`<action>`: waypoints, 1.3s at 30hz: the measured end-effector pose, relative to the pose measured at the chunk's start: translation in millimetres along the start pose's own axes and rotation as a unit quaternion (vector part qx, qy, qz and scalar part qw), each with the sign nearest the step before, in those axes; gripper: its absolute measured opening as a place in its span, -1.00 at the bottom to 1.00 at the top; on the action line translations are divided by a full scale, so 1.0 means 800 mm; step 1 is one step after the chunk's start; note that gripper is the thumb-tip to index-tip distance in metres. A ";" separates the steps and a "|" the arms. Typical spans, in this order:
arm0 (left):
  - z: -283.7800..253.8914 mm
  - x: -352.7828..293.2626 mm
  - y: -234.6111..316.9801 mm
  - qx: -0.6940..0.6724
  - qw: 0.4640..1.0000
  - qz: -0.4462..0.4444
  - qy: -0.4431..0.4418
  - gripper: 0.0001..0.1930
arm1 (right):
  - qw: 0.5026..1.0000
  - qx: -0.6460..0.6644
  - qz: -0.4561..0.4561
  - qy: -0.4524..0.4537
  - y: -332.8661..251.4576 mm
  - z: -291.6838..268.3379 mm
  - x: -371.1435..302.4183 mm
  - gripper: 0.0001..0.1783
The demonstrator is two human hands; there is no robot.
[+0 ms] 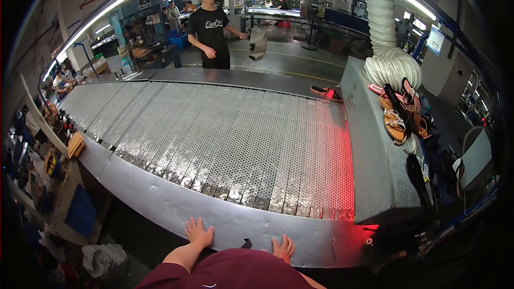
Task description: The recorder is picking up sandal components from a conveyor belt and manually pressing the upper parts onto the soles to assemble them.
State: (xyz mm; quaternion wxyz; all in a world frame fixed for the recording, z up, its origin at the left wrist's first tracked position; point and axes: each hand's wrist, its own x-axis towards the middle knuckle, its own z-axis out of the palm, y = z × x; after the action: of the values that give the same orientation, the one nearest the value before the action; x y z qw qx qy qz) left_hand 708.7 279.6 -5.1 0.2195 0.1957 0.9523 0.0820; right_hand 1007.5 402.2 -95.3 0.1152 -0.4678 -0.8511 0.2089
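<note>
My left hand (199,232) lies on the smooth metal border (235,220) of a conveyor, its fingers spread and nothing in them. Further right on that same border rests my right hand (284,249), also open and holding nothing. Between the two hands is a small black mark or scrap (247,243), too small to name. Beyond them stretches the conveyor's perforated metal belt (214,139); neither hand touches it. Part of my right hand's palm side and wrist is hidden behind my dark red shirt.
A metal housing (372,150) glowing red underneath stands at the belt's right end, with sandals (395,123) and a ribbed duct (393,69) on top. One sandal (325,93) lies on the far border. Across stands a person (209,29) holding a grey sheet (258,44).
</note>
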 end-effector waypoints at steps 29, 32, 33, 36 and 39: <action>0.061 -0.033 0.048 0.114 0.933 0.335 -0.069 -0.18 | 0.987 0.131 0.038 0.084 0.079 -0.116 0.009 -0.50; 0.068 -0.030 0.054 0.106 0.934 0.338 -0.048 -0.19 | 0.979 0.125 0.093 0.134 0.101 -0.132 0.009 -0.52; 0.068 -0.032 0.054 0.095 0.939 0.327 -0.047 -0.20 | 0.978 0.123 0.102 0.134 0.110 -0.135 0.006 -0.52; 0.058 -0.035 0.064 0.090 0.951 0.291 -0.050 -0.21 | 0.971 0.073 0.150 0.174 0.142 -0.144 -0.004 -0.49; 0.054 -0.029 0.065 0.091 0.967 0.236 -0.036 -0.20 | 0.954 -0.001 0.232 0.190 0.168 -0.156 -0.015 -0.39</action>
State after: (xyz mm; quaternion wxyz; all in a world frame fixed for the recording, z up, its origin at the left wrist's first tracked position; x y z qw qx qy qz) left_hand 764.8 320.1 -21.9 0.2095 0.4367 0.8741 0.0370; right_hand 1163.3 486.6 -46.9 0.2225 -0.6835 -0.6817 0.1365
